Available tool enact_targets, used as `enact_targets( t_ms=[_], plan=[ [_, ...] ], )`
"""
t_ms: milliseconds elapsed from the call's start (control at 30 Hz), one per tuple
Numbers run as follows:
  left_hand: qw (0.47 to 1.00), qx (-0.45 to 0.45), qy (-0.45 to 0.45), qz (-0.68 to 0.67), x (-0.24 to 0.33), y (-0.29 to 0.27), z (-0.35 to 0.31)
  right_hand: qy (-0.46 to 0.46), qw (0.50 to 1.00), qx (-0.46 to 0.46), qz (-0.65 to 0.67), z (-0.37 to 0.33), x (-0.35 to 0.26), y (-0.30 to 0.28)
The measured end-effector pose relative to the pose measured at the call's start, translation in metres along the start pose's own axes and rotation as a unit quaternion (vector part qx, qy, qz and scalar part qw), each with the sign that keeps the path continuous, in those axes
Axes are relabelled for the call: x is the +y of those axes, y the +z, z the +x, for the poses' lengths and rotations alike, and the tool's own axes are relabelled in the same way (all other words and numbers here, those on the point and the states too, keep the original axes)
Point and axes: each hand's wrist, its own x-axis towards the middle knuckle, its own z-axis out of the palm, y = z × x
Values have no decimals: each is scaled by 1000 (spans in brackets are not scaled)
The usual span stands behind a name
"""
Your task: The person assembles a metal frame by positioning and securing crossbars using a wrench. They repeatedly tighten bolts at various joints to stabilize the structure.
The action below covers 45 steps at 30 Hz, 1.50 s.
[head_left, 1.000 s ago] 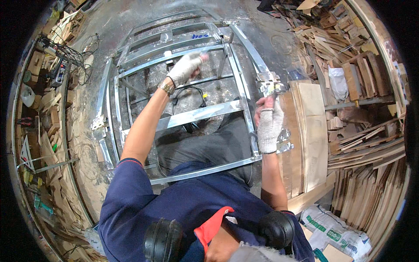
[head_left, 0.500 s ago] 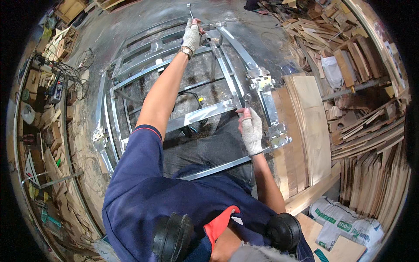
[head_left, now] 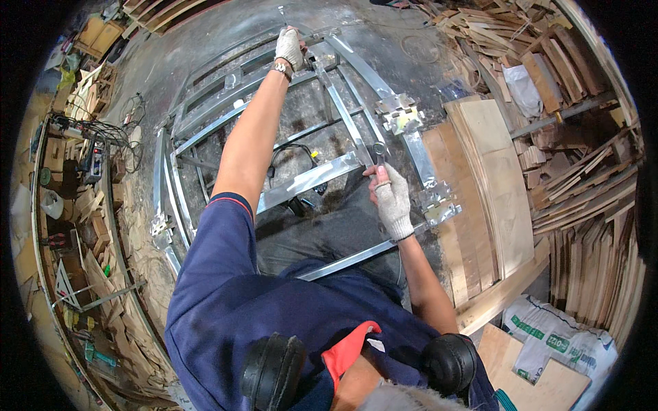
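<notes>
With my left arm stretched far forward, my left hand (head_left: pixel 291 49), in a white knitted work glove with bare fingertips, is closed on a slim wrench (head_left: pixel 281 12) whose end points away from me. It is at the far corner of a low, shiny metal frame (head_left: pixel 308 179) made of square tubes. Closer in, my right hand (head_left: pixel 393 202), gloved the same way, grips a second wrench (head_left: pixel 380 151) with its ring end up. That wrench is beside the end of a near crossbar; whether it touches a bolt, I cannot tell.
Wooden boards (head_left: pixel 504 185) lie right of the frame, beside metal hinge-like plates (head_left: pixel 401 115). Stacked wood offcuts (head_left: pixel 582 185) fill the right side, with a white sack (head_left: pixel 558 342) nearer me. Cables (head_left: pixel 127 130) and a power strip (head_left: pixel 94 161) are at left.
The view has shifted slightly, so the frame appears a little further left at its far end. Both hands keep their wrenches, with only small movement.
</notes>
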Motion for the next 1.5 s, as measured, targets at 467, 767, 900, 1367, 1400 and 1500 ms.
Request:
enact_targets(
  t_ms=[467,767,900,1367,1400,1500],
  plan=[
    [970,-136,200,11,-15,-5,-44,-10,1000,-2,-13,-3,-2,-1],
    [752,-63,393,526,-5,-41,-121,-44,925,20,-377,19,-34,-3],
    [717,-86,362,590,-3,-41,-113,-154,971,28,-181,48,-101,-19],
    [680,-112,320,650,-12,-47,-105,-298,866,0,-401,228,-146,24],
    [682,-107,310,654,-12,-46,-107,-299,861,11,-411,239,-137,31],
    [683,-105,309,653,-8,-42,-113,-289,866,12,-408,271,-120,51]
  ],
)
